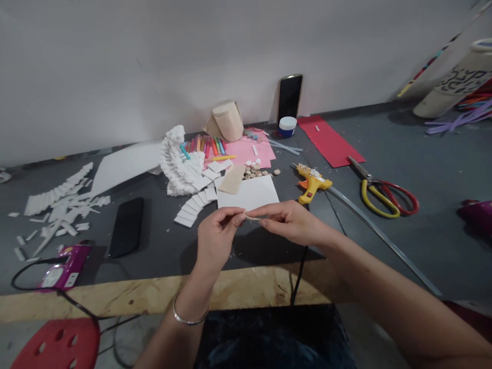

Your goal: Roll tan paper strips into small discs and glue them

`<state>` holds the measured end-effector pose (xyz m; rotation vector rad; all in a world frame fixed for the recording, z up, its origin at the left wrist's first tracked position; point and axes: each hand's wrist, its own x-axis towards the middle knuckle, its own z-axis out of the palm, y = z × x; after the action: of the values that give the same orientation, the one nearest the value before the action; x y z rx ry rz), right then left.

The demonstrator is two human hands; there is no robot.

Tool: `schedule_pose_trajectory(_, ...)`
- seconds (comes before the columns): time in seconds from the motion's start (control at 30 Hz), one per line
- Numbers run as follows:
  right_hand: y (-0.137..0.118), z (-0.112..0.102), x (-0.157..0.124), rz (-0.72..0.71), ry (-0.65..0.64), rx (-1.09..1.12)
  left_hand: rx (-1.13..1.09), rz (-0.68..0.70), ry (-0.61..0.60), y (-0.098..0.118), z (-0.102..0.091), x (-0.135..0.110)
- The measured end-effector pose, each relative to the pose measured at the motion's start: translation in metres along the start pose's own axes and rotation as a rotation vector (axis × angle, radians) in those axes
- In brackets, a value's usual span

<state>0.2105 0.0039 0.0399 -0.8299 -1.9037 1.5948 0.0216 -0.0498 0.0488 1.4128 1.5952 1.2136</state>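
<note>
Left hand (217,237) and right hand (286,223) pinch a thin pale strip (252,218) between their fingertips above a white card (248,192)

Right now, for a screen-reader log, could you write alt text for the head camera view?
A left hand and right hand pinch a thin pale strip above a dark worktable. Around them lie a white card, a yellow glue gun, yellow-and-red-handled scissors and cut white foam pieces.
</note>
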Motion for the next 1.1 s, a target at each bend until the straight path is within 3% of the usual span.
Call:
schedule_pose_trajectory(0.3, 0.000, -0.005, 0.001, 0.027, 0.022, -0.085, 0.080, 0.021, -0.072, -0.005, -0.003, 0.000)
schedule_pose_trajectory(0.5, -0.005, -0.011, -0.002, 0.031, -0.081, -0.085, -0.111, -0.133, -0.267, -0.001, -0.010, 0.001)
schedule_pose_trajectory(0.77, -0.003, -0.014, -0.005, -0.028, -0.175, -0.076, -0.225, -0.220, -0.486, -0.001, -0.021, 0.002)
schedule_pose_trajectory(1.0, -0.002, -0.017, -0.004, -0.087, -0.186, -0.109, -0.121, -0.156, -0.446, 0.007, -0.021, -0.001)
schedule_pose_trajectory(1.1, -0.002, -0.017, -0.002, -0.083, -0.154, -0.157, -0.142, -0.161, -0.486, 0.008, -0.021, -0.001)
